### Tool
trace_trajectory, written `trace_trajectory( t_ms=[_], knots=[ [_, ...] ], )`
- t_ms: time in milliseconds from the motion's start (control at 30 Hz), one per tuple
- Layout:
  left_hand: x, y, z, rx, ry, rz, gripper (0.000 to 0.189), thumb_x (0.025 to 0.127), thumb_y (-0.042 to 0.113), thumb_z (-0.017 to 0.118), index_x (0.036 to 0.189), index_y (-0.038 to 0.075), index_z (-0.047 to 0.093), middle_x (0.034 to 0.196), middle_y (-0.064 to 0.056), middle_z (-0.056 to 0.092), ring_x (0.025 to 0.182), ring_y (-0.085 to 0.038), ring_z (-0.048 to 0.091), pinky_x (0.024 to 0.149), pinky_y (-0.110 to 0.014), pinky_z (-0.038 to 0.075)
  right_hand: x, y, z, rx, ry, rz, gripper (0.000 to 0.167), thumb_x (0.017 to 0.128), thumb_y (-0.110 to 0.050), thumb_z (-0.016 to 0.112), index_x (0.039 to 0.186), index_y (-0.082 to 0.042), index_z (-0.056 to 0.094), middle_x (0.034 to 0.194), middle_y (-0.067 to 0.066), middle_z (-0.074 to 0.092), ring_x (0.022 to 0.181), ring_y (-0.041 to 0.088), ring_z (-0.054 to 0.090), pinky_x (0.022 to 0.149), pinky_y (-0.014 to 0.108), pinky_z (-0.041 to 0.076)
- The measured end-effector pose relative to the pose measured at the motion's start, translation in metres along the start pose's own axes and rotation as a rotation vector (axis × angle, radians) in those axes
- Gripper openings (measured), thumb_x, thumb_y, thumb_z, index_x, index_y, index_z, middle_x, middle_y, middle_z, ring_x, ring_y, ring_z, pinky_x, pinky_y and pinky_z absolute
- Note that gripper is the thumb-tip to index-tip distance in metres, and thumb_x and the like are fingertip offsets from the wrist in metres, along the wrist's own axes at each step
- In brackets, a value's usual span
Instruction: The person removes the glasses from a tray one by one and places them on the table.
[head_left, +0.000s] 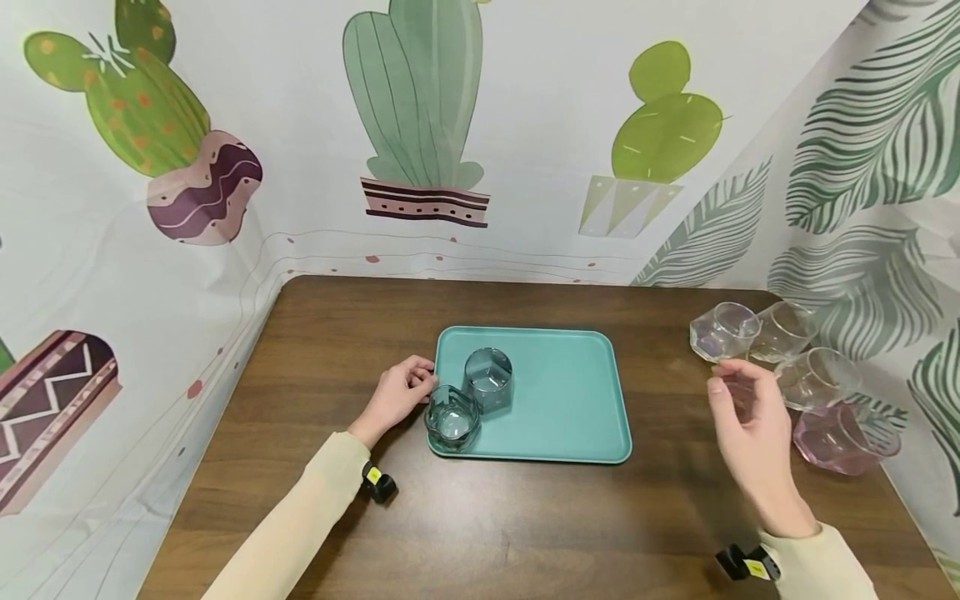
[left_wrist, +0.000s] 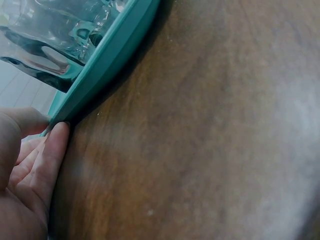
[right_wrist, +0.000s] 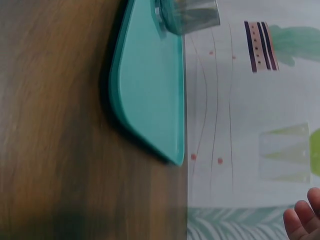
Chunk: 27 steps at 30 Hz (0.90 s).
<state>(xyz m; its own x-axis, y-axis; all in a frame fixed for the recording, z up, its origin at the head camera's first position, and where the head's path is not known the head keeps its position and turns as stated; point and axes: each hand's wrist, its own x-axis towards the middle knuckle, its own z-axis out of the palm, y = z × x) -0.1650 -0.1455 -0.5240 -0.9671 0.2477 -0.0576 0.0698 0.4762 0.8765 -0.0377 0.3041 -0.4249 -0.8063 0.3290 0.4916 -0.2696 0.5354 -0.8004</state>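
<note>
A teal tray (head_left: 558, 392) lies on the table. My left hand (head_left: 397, 393) pinches its left rim between thumb and fingers, as the left wrist view shows close up. Two grey-blue glasses stand at the tray's left end: a low one (head_left: 453, 417) in the front corner and a taller one (head_left: 488, 383) just behind it. My right hand (head_left: 757, 437) hovers at the right of the table with fingers loosely bent and nothing in them. Beside its fingertips in the head view is a clear glass (head_left: 816, 382). Only the fingertips (right_wrist: 302, 220) show in the right wrist view.
Behind the right hand stand a faintly iridescent glass (head_left: 723, 333) and another clear glass (head_left: 783, 329). A pink glass (head_left: 843, 440) is at the table's right edge. A patterned cloth (head_left: 525, 242) rises along the back of the wooden table (head_left: 360, 325).
</note>
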Motion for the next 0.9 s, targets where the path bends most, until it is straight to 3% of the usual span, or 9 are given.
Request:
trace_trajectory(
  t_ms=[433,733,900],
  knots=[
    [0.0,0.001,0.0,0.007,-0.001,-0.003,0.022,0.099,0.008,0.068,0.119,0.0,0.067,0.099,-0.011,0.071,0.073,-0.014,0.068,0.067,-0.027,0.063,0.003,-0.004,0.038,0.043,-0.085,-0.056,0.031,0.094,0.013,0.063,0.125,0.01,0.062,0.111,-0.007,0.063,0.101,-0.001,0.06,0.088,0.012,0.047],
    [0.001,0.0,0.0,0.008,-0.004,0.003,0.022,0.099,0.009,0.068,0.119,0.0,0.066,0.099,-0.011,0.071,0.073,-0.013,0.068,0.067,-0.027,0.063,0.005,-0.008,0.062,0.036,-0.165,-0.112,0.033,0.092,0.014,0.065,0.125,0.008,0.061,0.112,0.014,0.065,0.102,-0.002,0.058,0.089,0.012,0.046],
    [0.001,-0.001,-0.001,0.012,-0.004,0.001,0.023,0.099,0.009,0.068,0.12,0.0,0.067,0.099,-0.011,0.071,0.073,-0.014,0.068,0.068,-0.027,0.063,0.005,-0.013,0.073,0.048,-0.207,-0.153,0.033,0.094,0.011,0.065,0.126,0.006,0.061,0.113,0.018,0.066,0.1,-0.001,0.058,0.089,0.014,0.047]
  ],
)
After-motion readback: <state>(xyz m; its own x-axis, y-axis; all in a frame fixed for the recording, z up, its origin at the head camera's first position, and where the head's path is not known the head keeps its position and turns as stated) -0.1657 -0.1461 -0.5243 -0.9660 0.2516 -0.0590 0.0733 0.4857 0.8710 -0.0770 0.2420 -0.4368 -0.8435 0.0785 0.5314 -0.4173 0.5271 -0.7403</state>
